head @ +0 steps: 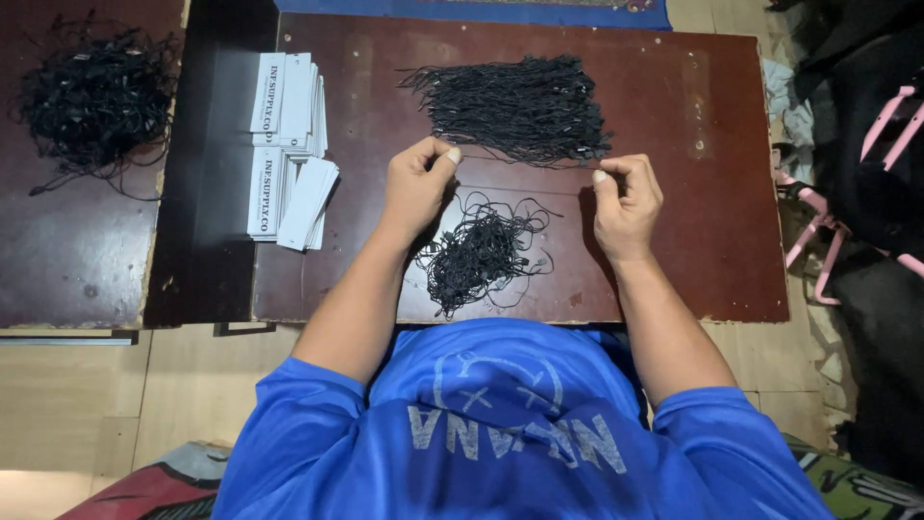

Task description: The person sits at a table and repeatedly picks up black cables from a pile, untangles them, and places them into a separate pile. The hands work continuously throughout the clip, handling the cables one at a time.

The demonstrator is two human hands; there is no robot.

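Observation:
My left hand point(419, 183) and my right hand point(626, 200) hover over a dark red-brown table point(712, 231). Each pinches one end of a thin black string point(525, 160) stretched taut between them. Just beyond the string lies a large neat bundle of black strings point(520, 104). Between my wrists, nearer to me, sits a smaller tangled heap of black strings point(481, 252). Two stacks of white paper tags point(289, 144) lie to the left of my left hand.
A second dark table point(67, 250) at the left carries another tangled pile of black strings point(96, 91). Dark cloth and pink hangers point(866, 173) lie on the floor at the right. A blue mat edge point(481, 12) runs behind the table.

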